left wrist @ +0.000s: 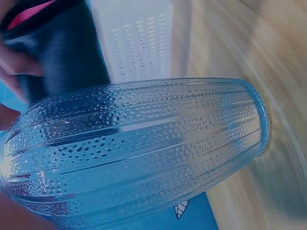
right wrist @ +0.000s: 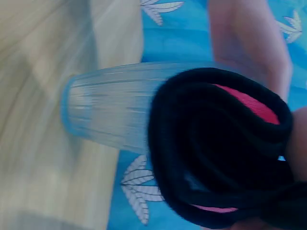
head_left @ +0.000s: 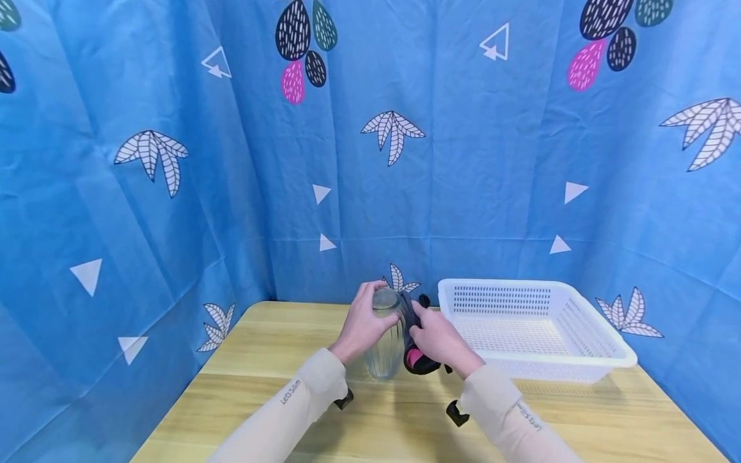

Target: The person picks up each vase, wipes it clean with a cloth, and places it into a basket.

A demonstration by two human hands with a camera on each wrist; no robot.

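Observation:
A clear ribbed glass vase [head_left: 383, 355] with a dimpled surface stands upright at the middle of the table. My left hand [head_left: 363, 321] grips it near the rim, thumb and fingers on opposite sides. In the left wrist view the vase [left wrist: 144, 143] fills the middle; whether its base touches the wood I cannot tell. My right hand [head_left: 441, 337] holds a black fabric sleeve [head_left: 408, 321] with pink lining, close against the vase's right side. In the right wrist view the sleeve [right wrist: 163, 139] shows its curled opening and partly hides the vase [right wrist: 110, 105].
To the right is a white perforated plastic basket [head_left: 602, 350], its near left corner close to my right hand. The wooden table [head_left: 255, 360] ends at a blue patterned curtain [head_left: 359, 212] behind and at both sides. Black wrist-camera parts hang below both wrists.

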